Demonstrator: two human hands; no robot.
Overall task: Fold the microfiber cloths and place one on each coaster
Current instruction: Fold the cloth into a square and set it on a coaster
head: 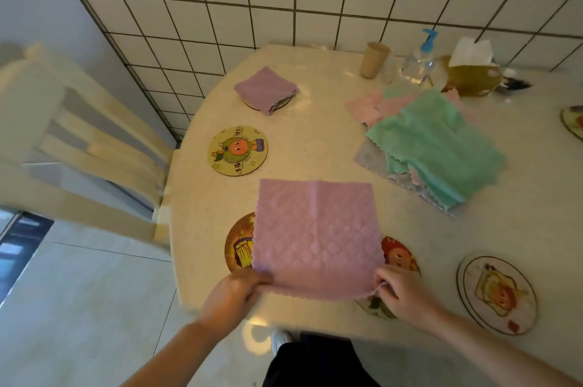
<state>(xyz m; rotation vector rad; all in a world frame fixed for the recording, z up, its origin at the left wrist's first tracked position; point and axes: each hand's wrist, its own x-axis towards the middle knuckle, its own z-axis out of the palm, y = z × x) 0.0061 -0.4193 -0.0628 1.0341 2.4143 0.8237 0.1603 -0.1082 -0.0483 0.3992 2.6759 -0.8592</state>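
A pink microfiber cloth (317,237) lies spread flat near the table's front edge. My left hand (235,292) pinches its near left corner and my right hand (402,290) pinches its near right corner. The cloth partly covers two round coasters, one at its left (239,243) and one at its right (399,255). Farther back, a folded purple cloth (265,90) rests on a coaster (280,102). A bare cartoon coaster (237,150) lies between them. A pile of unfolded cloths, green on top (437,150), sits at the right.
Another coaster (497,293) lies at the front right, and one more (572,121) shows at the right edge. A cup (373,59), pump bottle (421,60) and tissue box (471,77) stand by the tiled wall. A chair (79,134) stands left of the table (315,140).
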